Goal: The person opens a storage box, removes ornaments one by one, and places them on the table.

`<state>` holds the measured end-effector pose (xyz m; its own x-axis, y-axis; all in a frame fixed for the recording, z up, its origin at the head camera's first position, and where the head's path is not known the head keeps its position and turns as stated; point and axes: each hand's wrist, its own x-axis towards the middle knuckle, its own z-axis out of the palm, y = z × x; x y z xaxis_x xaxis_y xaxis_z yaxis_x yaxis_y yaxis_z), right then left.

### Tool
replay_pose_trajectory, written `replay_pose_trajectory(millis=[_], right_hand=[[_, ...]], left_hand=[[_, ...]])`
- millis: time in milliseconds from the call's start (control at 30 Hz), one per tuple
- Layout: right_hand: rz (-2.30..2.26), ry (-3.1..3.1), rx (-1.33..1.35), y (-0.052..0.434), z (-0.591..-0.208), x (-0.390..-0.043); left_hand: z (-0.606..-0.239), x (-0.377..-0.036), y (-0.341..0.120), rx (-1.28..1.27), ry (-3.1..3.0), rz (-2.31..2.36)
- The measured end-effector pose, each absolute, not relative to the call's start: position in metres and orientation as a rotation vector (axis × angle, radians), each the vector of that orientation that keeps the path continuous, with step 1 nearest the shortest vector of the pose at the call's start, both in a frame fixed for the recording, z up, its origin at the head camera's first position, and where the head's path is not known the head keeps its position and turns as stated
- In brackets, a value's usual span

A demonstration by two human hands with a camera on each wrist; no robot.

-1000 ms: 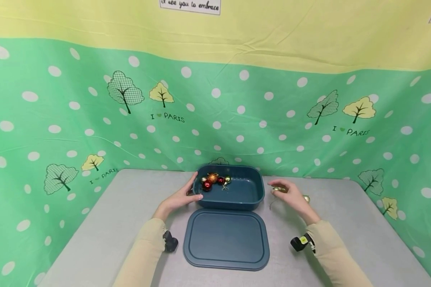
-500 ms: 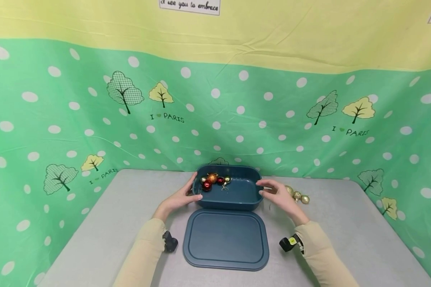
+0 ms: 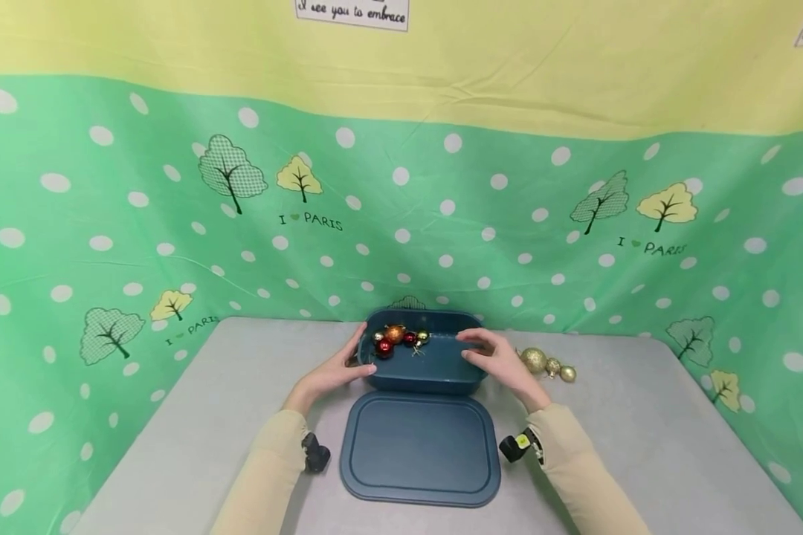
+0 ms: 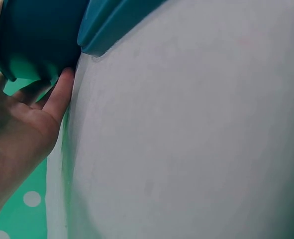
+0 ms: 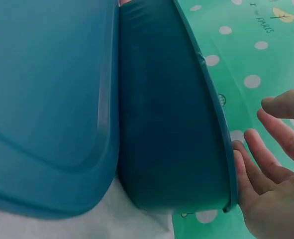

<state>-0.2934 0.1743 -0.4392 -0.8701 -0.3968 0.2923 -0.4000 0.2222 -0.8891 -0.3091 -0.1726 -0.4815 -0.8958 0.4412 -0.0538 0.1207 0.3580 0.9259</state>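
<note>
The person's left hand (image 3: pixel 331 373) was spread wide against the left end of a deep, dark-blue, rectangular box (image 3: pixel 442 364) with rounded corners, its thumb at the front corner and its fingers along the outer side. The box stood open near the far edge of a grey-topped table (image 3: pixel 649 423). The right hand (image 3: pixel 508 368) hung over the box's right end, fingertips above the inside, its thumb and forefinger set narrowly apart; I could not tell whether anything small sat between them.

Inside, gathered toward the left, lay a cluster of small shiny ornaments: an orange ball (image 3: pixel 394 334), a larger red ball (image 3: pixel 384 348), a smaller dark-red ball (image 3: pixel 410 338), a tiny pale-gold ball (image 3: pixel 378 336) and a greenish-gold ball (image 3: pixel 424 336). To the right of the box, on the tabletop behind the right hand, lay a large glittery gold ball (image 3: pixel 534 360), with a small gold ball (image 3: pixel 552 366) and a smooth gold ball (image 3: pixel 567 374) in a row beside it.

A flat, matching blue lid (image 3: pixel 420 449) lay just in front of the box. Beyond hung a green-and-yellow cloth (image 3: pixel 401 208) with white dots and printed trees.
</note>
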Motion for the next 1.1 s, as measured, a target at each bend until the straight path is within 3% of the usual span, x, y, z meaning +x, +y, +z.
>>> replay_pose_trajectory(millis=[233,433,867,1100], right_hand=[[1.762,-2.517,0.765,0.161,-0.437,-0.301],[1.755,-2.499,0.818,0.146,-0.44,-0.308],[1.829,-2.527,0.861,0.112,-0.413,-0.295],[1.933,-2.521,0.878,0.099,-0.428,-0.311]], left_hand=[[-0.453,-0.294,-0.171,0.509,2.318,1.537],[-0.451,-0.292,-0.171,0.503,2.311,1.547],[-0.487,-0.313,-0.173,0.488,2.358,1.562],[-0.488,-0.311,-0.172,0.481,2.342,1.581]])
